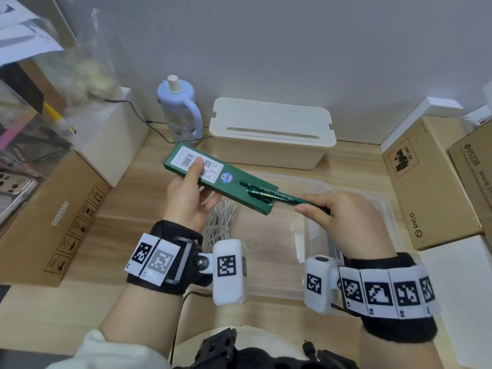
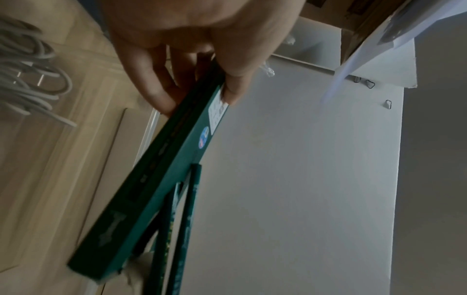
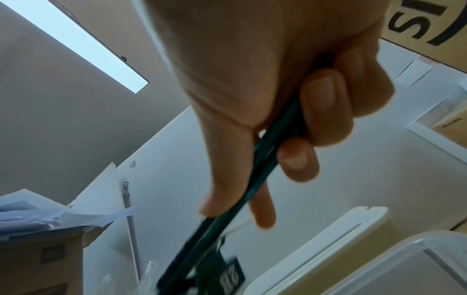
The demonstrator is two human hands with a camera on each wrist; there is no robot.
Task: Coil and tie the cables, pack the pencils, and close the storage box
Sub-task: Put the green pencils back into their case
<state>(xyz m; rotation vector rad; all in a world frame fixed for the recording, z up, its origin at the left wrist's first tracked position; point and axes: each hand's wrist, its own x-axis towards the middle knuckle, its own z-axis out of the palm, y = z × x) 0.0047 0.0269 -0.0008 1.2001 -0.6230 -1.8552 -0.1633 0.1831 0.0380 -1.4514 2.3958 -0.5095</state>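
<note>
My left hand (image 1: 190, 187) grips a flat green pencil box (image 1: 213, 171) in the air above the table, thumb on its white label. In the left wrist view the fingers (image 2: 156, 87) pinch the pencil box (image 2: 161, 179) by its edge. My right hand (image 1: 335, 211) holds green pencils (image 1: 277, 198) whose far ends are inside the box's open end. The right wrist view shows the pencils (image 3: 255, 179) running under my thumb. A white cable bundle (image 1: 219, 222) lies on the table under the left hand. A clear plastic storage box (image 1: 372, 209) sits open below my right hand.
A cream lidded box (image 1: 271, 131) stands at the back by the wall, with a lilac bottle (image 1: 179, 110) to its left. Cardboard cartons (image 1: 53, 222) line the left side, and more cartons (image 1: 426, 182) stand on the right. A wooden tabletop (image 1: 127, 227) lies between them.
</note>
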